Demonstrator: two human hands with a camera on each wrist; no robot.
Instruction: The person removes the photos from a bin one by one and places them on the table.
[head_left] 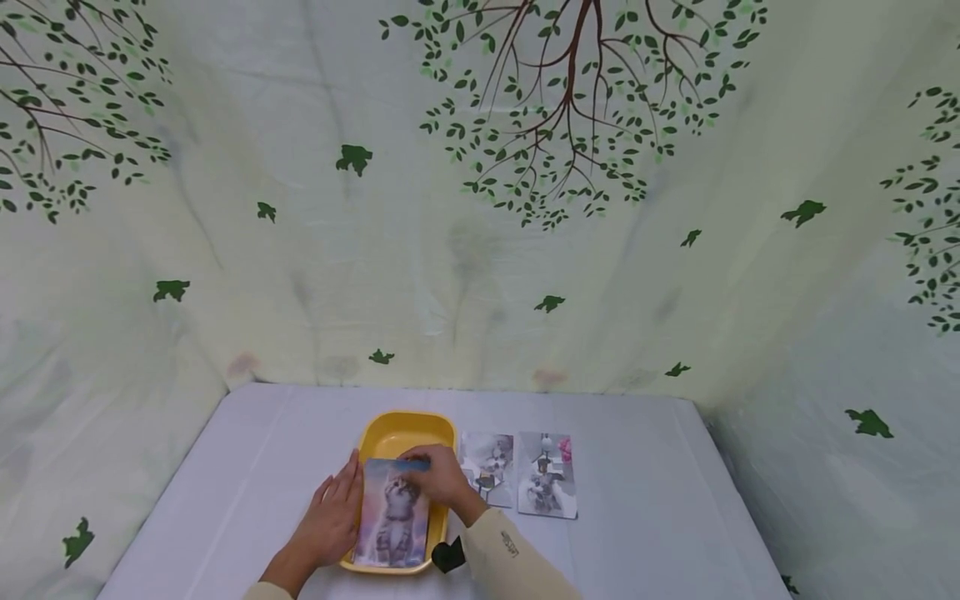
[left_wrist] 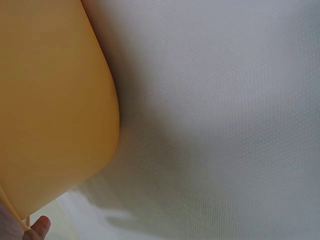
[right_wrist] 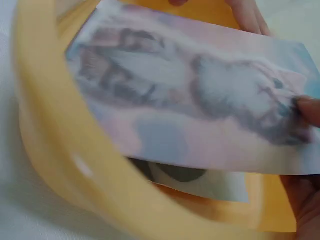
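Note:
A photo card of a standing kitten (head_left: pixel 393 521) lies slanted within a yellow plastic tray (head_left: pixel 405 423). My right hand (head_left: pixel 441 477) pinches the card's top edge, its thumb lying over the picture near the kitten's head. Under the kitten card, the right wrist view shows part of another card (right_wrist: pixel 220 186) in the tray. My left hand (head_left: pixel 333 517) rests along the tray's left rim, fingers extended beside the card. In the left wrist view the tray's outer wall (left_wrist: pixel 55 100) fills the left side, with a fingertip (left_wrist: pixel 41 227) at the bottom corner.
To the right of the tray lie two greyish picture cards, a nearer-in one (head_left: pixel 491 454) and an outer one with a pink patch (head_left: pixel 547 487). A white cloth (head_left: pixel 652 500) covers the table. Behind it hangs a leaf-printed curtain (head_left: pixel 465 275).

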